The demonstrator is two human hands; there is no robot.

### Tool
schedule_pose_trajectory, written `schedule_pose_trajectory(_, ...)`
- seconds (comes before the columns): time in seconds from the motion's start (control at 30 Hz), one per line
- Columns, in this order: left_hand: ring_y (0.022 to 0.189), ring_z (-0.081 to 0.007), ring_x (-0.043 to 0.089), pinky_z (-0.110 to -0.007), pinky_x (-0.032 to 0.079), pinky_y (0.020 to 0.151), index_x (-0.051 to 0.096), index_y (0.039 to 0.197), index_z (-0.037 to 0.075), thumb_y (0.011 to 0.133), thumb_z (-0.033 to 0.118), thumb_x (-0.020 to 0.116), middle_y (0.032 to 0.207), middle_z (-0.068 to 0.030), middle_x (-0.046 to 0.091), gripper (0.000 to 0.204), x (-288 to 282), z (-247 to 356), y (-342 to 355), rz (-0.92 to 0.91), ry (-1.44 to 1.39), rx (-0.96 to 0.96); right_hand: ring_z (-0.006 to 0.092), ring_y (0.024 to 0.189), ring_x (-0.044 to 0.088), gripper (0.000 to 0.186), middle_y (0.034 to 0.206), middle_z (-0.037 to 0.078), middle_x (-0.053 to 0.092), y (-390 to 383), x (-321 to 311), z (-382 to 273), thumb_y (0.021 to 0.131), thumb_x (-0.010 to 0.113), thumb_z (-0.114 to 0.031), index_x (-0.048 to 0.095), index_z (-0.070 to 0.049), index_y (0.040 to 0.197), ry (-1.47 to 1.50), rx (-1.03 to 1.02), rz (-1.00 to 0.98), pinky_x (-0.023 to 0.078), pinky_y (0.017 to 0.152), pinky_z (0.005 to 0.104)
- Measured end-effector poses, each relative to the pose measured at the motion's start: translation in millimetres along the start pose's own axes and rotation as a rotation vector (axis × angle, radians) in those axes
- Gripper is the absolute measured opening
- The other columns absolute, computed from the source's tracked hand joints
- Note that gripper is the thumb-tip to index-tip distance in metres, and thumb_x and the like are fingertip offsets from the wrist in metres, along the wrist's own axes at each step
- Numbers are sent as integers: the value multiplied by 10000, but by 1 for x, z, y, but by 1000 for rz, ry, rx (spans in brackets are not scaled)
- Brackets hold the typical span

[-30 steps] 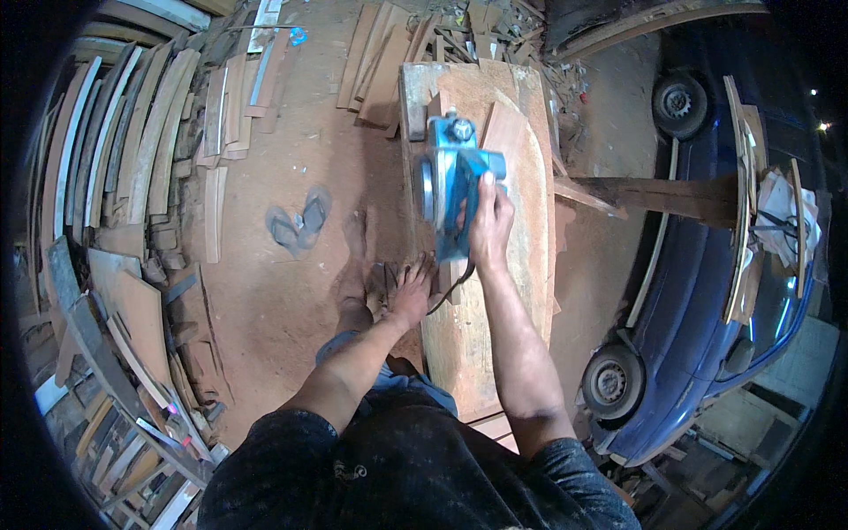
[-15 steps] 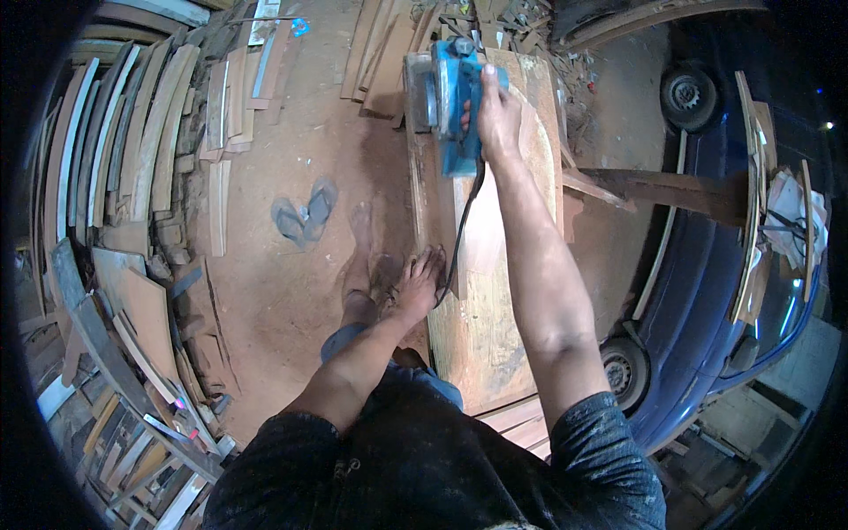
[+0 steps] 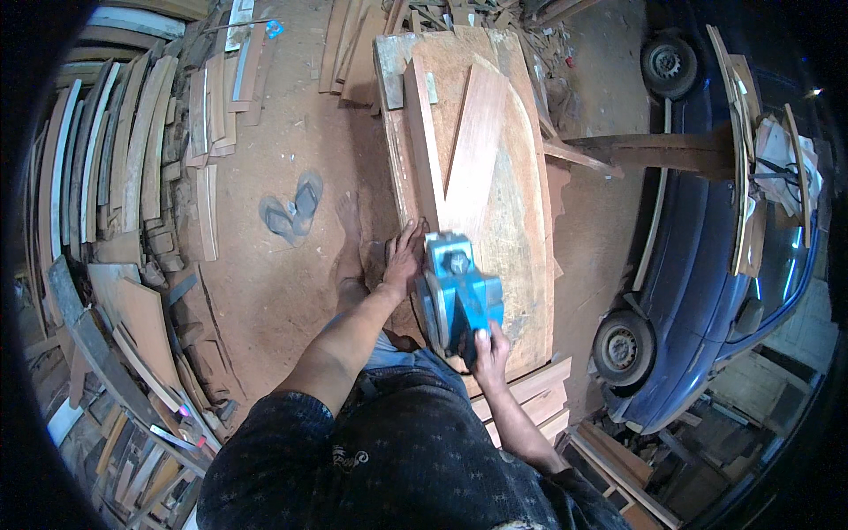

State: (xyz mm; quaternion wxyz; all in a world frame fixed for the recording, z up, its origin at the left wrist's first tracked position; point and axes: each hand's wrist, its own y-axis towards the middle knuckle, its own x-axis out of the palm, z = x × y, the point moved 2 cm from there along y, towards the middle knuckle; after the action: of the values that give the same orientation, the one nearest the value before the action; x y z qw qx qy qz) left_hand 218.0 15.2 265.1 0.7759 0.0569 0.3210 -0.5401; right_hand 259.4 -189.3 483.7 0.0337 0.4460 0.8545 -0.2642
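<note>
The right hand (image 3: 492, 353) is wrapped around the rear handle of a blue power planer (image 3: 464, 287) at the table's 6 o'clock end; the left hand (image 3: 404, 258) lies at 10 o'clock from the planer, its grip impossible to tell. Two boards (image 3: 477, 132) rest at 12 o'clock on the dusty wooden table (image 3: 521, 291). Brown floor (image 3: 256, 291) separates the table's edges from sandals (image 3: 306, 203) at 10 o'clock and a blue car (image 3: 676, 291) at 3.

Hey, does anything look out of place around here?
Yes: a pair of sandals lies unworn on the floor, while a bare foot shows beside the bench. That seems odd with the right hand gripping a blue planer.
</note>
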Motion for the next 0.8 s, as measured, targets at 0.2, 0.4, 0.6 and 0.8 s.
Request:
schedule_pose_trajectory(0.2,1589,-306,116,-536,186,1245,197,1637,70,990,194,507,1722,-66,164,728,4,-3,2,-49,256,30,123,723,562,361,780,36,613,-5,3,7,1018,605,-303,665,30,1145,-23,-36,21,472,655,321)
schedule_pose_trajectory(0.4,1495,-423,281,-594,240,1200,475,1507,92,956,330,546,1565,-199,418,604,-1,10,-1,-232,374,10,94,647,549,408,738,16,608,73,43,-52,1029,606,-340,680,42,1152,78,-82,87,454,577,280)
schedule_pose_trajectory(0.6,1451,-442,328,-628,225,1188,502,1474,64,926,292,609,1525,-224,444,604,22,-12,-8,-20,286,62,104,568,571,460,676,22,597,147,75,-107,1050,573,-460,634,-29,901,55,-124,77,465,527,276)
schedule_pose_trajectory(0.8,1542,-370,198,-563,170,1237,409,1500,-72,961,365,606,1621,-204,340,721,-10,19,-2,3,155,9,108,540,566,515,663,29,595,211,100,-141,1040,575,-493,626,-20,843,67,-167,100,453,500,281)
